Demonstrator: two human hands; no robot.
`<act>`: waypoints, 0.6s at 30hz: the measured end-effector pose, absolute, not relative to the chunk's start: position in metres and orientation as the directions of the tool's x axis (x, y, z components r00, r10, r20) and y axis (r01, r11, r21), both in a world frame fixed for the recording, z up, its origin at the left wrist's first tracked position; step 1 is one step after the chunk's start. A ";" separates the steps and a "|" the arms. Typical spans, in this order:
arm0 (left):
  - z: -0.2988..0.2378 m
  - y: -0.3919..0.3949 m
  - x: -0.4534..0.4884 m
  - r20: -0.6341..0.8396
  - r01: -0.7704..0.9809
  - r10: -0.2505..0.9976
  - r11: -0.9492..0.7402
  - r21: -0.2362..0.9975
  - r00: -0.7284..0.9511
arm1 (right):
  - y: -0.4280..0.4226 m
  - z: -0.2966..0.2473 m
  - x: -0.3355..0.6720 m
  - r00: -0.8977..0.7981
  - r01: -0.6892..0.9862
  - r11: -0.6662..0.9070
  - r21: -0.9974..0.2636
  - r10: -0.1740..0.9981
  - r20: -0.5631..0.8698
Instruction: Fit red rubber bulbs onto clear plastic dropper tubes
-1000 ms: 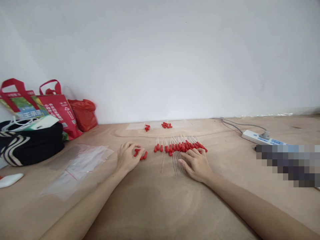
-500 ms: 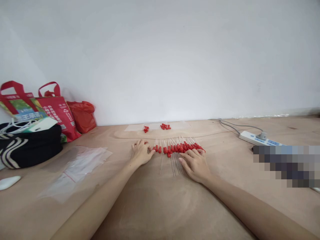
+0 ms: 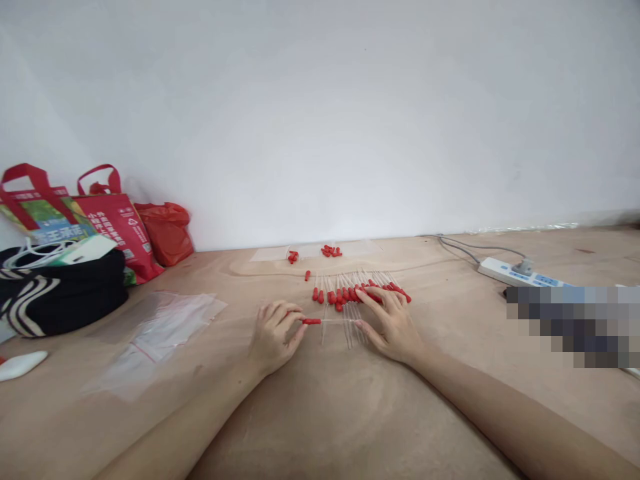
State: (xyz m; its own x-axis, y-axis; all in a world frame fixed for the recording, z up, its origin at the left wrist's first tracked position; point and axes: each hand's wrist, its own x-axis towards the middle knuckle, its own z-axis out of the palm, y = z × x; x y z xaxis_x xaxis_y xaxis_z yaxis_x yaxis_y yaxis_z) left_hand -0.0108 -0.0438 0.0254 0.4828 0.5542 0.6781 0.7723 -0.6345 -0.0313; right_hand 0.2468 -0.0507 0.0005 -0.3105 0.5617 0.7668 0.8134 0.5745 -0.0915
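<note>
A row of clear glass droppers with red rubber bulbs [image 3: 357, 293] lies on the wooden tabletop [image 3: 325, 413]. My left hand [image 3: 274, 333] pinches the red bulb end of one dropper [image 3: 327, 321] that lies crosswise in front of the row. My right hand [image 3: 391, 321] rests on the row, its thumb and a finger closed on the dropper's glass end. A single red bulb [image 3: 307, 275] lies loose behind the row. Two small heaps of red bulbs [image 3: 332, 251] sit near the wall.
Clear plastic bags [image 3: 160, 333] lie flat at the left. Behind them stand a black striped bag [image 3: 55, 297], red shopping bags [image 3: 117, 223] and a red plastic bag [image 3: 167, 230]. A white power strip [image 3: 515, 275] with cable lies at the right. A white object [image 3: 20, 365] lies at the left edge.
My left hand left the loose red bulbs, slid right to the row, then pulled back toward me with one dropper held crosswise. My right hand shifted slightly to take its glass end.
</note>
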 end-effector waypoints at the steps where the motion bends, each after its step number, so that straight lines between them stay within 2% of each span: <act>1: 0.025 -0.046 -0.008 0.682 0.754 0.528 -0.655 -0.052 0.506 | -0.052 0.002 0.246 -0.341 0.802 0.593 -0.075 0.556 0.758; 5: 0.024 -0.048 0.001 0.710 0.707 0.450 -0.701 -0.094 0.541 | -0.054 0.003 0.242 -0.427 0.756 0.654 -0.022 0.519 0.740; 9: 0.021 -0.047 0.005 0.740 0.671 0.394 -0.734 -0.104 0.545 | -0.053 0.000 0.237 -0.438 0.736 0.677 -0.014 0.491 0.753; 18: 0.017 -0.044 0.014 0.648 0.623 0.464 -0.782 -0.020 0.604 | -0.052 -0.002 0.231 -0.493 0.708 0.706 0.015 0.479 0.726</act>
State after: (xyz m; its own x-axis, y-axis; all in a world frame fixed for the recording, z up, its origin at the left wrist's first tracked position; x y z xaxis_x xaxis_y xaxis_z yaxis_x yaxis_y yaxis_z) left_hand 0.0141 -0.0439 0.0169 0.6038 0.4636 0.6484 0.6226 -0.7823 -0.0204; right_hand 0.2310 -0.0518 -0.0018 -0.4929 0.4792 0.7262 0.7084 0.7057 0.0151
